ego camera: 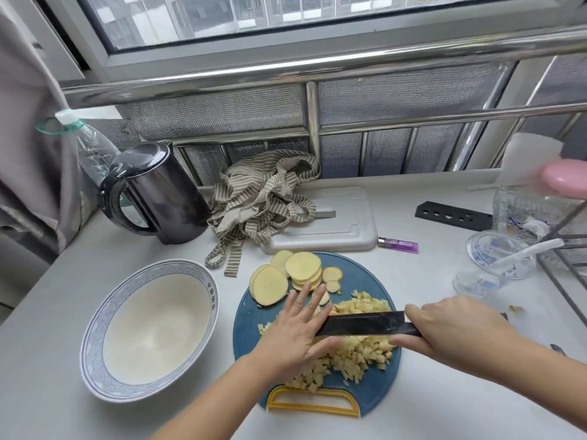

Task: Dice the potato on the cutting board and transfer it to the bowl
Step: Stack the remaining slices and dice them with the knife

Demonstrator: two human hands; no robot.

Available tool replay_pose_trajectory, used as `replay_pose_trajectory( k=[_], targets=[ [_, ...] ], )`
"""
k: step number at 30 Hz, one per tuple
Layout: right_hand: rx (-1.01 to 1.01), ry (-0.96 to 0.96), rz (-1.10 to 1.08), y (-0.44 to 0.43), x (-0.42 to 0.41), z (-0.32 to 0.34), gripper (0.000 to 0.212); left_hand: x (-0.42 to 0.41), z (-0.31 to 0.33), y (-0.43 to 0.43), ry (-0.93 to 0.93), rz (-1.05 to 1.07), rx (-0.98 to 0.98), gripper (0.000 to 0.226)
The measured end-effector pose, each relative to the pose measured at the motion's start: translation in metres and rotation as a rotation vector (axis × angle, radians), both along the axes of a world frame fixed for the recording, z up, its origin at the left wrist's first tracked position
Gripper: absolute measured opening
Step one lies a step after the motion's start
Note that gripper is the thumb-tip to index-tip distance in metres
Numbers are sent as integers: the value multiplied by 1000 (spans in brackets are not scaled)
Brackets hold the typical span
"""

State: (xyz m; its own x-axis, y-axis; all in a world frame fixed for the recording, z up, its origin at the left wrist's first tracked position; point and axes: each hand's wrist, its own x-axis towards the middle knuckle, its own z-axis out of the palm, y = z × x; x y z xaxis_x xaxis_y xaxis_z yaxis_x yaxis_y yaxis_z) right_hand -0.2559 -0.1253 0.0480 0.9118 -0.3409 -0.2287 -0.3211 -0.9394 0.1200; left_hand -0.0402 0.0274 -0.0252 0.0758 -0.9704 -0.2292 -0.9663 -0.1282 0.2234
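Dicing isn't finished, I judge: diced potato (355, 357) is heaped on the near half of the cutting board (251, 322), but uncut slices (301, 268) sit fanned at the board's far edge. My right hand (457, 328) is wrapped round the handle of the knife (362, 323), blade across the board's middle. My left hand (295, 331) lies flat on the dice by the blade tip, fingers straight, holding nothing. Can't tell if the blade is cutting or tilted to scoop. The bowl (95, 325) stands just left of the board, no potato in it. Next: feed the slices under the blade, then carry the dice left.
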Motion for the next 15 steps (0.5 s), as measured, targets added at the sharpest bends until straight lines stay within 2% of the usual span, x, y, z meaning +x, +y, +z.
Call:
replay_pose_trajectory(
  k=[3, 6, 11, 15],
  targets=[
    [48, 3, -83, -1, -10, 2, 91, 0, -4, 4, -18, 20, 17, 83],
    [31, -62, -159, -11, -18, 9, 88, 5, -10, 12, 30, 88, 18, 67],
    [296, -241, -400, -20, -27, 5, 67, 23, -18, 13, 264, 371, -361, 33],
    [527, -306, -537, -16, -31, -10, 67, 29, -5, 12, 392, 550, -485, 9]
  ],
)
